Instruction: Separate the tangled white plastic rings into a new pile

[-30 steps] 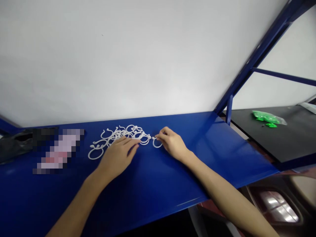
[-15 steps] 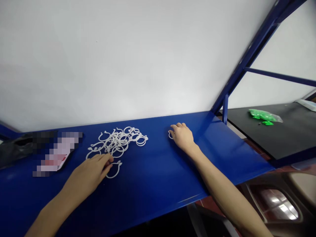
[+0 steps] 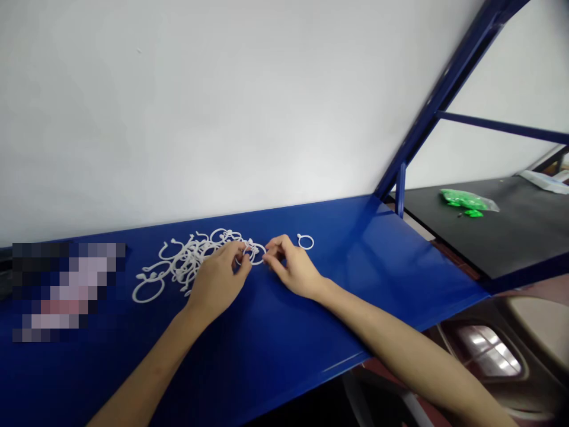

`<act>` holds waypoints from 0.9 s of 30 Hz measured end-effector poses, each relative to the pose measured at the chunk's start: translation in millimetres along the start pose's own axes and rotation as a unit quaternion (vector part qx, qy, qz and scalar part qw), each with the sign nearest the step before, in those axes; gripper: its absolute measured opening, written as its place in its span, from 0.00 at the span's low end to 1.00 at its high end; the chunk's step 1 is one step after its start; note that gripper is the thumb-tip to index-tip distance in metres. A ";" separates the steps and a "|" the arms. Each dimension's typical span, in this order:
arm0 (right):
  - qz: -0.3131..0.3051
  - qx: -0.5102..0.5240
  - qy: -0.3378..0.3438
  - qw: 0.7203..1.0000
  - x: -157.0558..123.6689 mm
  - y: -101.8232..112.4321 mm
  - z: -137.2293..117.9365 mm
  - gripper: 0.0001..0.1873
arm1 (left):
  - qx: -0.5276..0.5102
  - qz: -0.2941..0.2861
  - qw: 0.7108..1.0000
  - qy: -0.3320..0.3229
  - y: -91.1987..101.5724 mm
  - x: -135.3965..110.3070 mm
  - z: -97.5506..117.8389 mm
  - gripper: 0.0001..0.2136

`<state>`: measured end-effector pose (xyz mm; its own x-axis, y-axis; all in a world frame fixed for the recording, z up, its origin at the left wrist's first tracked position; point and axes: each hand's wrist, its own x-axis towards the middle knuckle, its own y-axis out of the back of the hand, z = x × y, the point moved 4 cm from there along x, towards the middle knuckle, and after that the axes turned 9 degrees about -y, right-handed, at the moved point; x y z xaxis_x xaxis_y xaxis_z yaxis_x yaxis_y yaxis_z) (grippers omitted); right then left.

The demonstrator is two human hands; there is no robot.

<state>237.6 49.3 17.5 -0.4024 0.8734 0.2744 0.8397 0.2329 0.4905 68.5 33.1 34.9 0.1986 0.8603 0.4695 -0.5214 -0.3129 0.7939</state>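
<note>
Fingers [image 3: 242,270] of the left hand [image 3: 245,256], bent, with a narrow gap between them, at the left side of a white ring [image 3: 258,263]; whether they grip it cannot be told. The right hand [image 3: 267,254] faces it from the other side, its fingers likewise narrowly parted, the tips at the ring's right edge; a firm hold cannot be confirmed here either. The ring lies between the two hands, low over the desk [image 3: 355,261], and appears to overlap another at its left.

Just behind and to the left of the left hand, a loose pile [image 3: 192,257] of similar rings, several with open ends and small knobs, is partly covered by that hand. One larger-looking loop [image 3: 148,302] marks the near left edge of the pile. Beyond the right hand, a single ring [image 3: 306,248] lies flat and apart from the rest.

Farther left, a pinkish object [image 3: 73,290] is pixelated beyond recognition. Behind the desk rises a pale wall [image 3: 240,107]; at right, a slanting blue frame [image 3: 429,110]. Past it, a black surface [image 3: 511,237] bears a clear bag [image 3: 466,200] of green pieces, with a few green pieces [image 3: 473,213] just beside it.
</note>
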 end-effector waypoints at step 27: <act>0.003 -0.183 0.101 0.978 3.5 10.2 -6.9 0.12 | -0.074 -0.024 0.994 -0.077 -7.8 -9.2 -1.5 0.14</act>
<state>242.2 51.8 29.2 -0.4935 0.7632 0.4171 0.6696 0.0274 0.7422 69.5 28.2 23.8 0.3453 0.7978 0.4942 -0.6216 -0.2002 0.7574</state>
